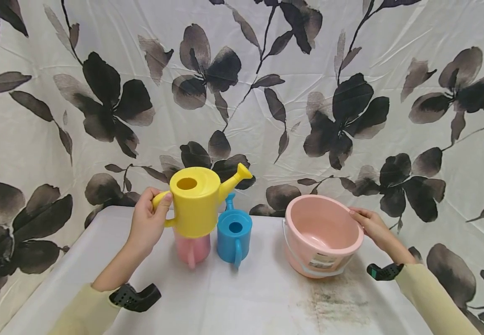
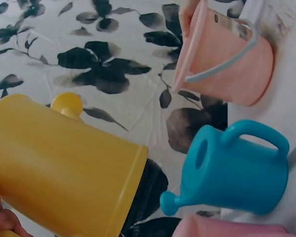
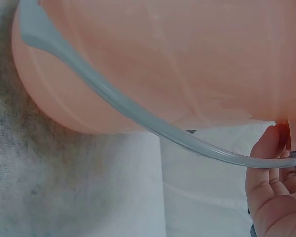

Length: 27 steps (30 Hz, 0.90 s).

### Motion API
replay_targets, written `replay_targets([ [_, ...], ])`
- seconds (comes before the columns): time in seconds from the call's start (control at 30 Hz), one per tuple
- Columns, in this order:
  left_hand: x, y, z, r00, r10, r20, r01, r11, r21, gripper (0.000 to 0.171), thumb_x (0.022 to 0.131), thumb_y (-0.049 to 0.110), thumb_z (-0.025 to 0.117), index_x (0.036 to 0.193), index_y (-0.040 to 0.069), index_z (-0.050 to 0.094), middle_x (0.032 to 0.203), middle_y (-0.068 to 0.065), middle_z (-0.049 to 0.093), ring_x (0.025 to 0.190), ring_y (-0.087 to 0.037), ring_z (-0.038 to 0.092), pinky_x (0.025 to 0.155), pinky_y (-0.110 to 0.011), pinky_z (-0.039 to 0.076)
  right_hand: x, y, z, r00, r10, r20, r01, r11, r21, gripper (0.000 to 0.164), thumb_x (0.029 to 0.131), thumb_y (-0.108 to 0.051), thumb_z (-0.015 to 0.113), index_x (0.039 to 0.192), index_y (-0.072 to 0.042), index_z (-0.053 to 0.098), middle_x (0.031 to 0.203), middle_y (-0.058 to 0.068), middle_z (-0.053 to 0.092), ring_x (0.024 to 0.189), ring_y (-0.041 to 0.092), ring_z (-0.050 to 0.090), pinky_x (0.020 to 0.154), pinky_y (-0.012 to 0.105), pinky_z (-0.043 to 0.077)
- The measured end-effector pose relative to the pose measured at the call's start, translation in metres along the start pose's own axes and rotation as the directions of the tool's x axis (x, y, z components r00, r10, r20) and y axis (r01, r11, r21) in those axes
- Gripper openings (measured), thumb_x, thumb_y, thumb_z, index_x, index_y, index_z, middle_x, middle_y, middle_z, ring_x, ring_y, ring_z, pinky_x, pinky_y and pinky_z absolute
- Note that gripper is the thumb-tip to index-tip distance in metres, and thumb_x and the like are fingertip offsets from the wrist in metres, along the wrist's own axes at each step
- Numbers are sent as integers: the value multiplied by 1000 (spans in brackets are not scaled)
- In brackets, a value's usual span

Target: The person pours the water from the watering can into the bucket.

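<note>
My left hand [image 1: 149,222] grips the handle of a yellow watering can [image 1: 196,204], holding it up in the air with its spout pointing right. Behind and below that can, a pink watering can [image 1: 194,251] is partly hidden. A blue watering can [image 1: 233,244] stands on the table just to the right, its handle facing me. Farther right is a pink bucket [image 1: 298,258] with a pale grey handle [image 3: 133,112] hanging down. My right hand [image 1: 376,230] pinches the bucket's right rim; in the right wrist view its fingers [image 3: 261,182] show beside the rim.
A white-covered table [image 1: 242,298] carries the cans and bucket. Brownish stains [image 1: 335,302] mark its cover in front of the bucket. Behind the table hangs a white cloth [image 1: 275,139] with dark flower prints.
</note>
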<state>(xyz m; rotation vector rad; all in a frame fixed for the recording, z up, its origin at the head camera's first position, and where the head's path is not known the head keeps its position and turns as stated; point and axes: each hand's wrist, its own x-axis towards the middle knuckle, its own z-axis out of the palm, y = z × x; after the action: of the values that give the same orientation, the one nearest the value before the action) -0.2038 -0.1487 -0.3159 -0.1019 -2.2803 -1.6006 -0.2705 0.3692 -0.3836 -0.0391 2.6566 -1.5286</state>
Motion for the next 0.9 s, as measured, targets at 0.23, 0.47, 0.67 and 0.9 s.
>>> replay_targets([
  [0.23,3,7,22,998,-28,59,32,997,-72,24,101,20,46,111,-2,41,99,-9,48,94,-18,48,83,-33,56,0,4,0,999,-1,-34,1,1000,-14,60,103,-31,41,139,16,33,129,26,54,84,-11,55,73,18,52],
  [0.47,10,14,39,996,1,93,10,994,-113,24,101,20,48,110,-1,42,101,-16,48,93,-23,50,79,-32,57,2,4,2,998,-5,-58,4,1000,-24,59,103,-32,41,139,15,35,134,33,48,84,-13,54,73,15,51],
  [0.67,16,19,51,990,42,132,-20,986,-166,22,100,18,50,107,-2,42,96,-16,47,93,-26,50,83,-52,54,2,7,3,996,-36,-86,32,999,-39,57,103,-31,42,136,15,39,128,31,54,83,-11,55,72,15,51],
  [0.9,21,22,65,986,69,152,-44,986,-160,17,99,14,53,100,-2,45,87,-8,47,86,-19,50,75,-33,54,3,10,4,995,-40,-94,37,999,-30,58,103,-33,42,137,14,39,130,32,53,84,-13,54,74,14,50],
])
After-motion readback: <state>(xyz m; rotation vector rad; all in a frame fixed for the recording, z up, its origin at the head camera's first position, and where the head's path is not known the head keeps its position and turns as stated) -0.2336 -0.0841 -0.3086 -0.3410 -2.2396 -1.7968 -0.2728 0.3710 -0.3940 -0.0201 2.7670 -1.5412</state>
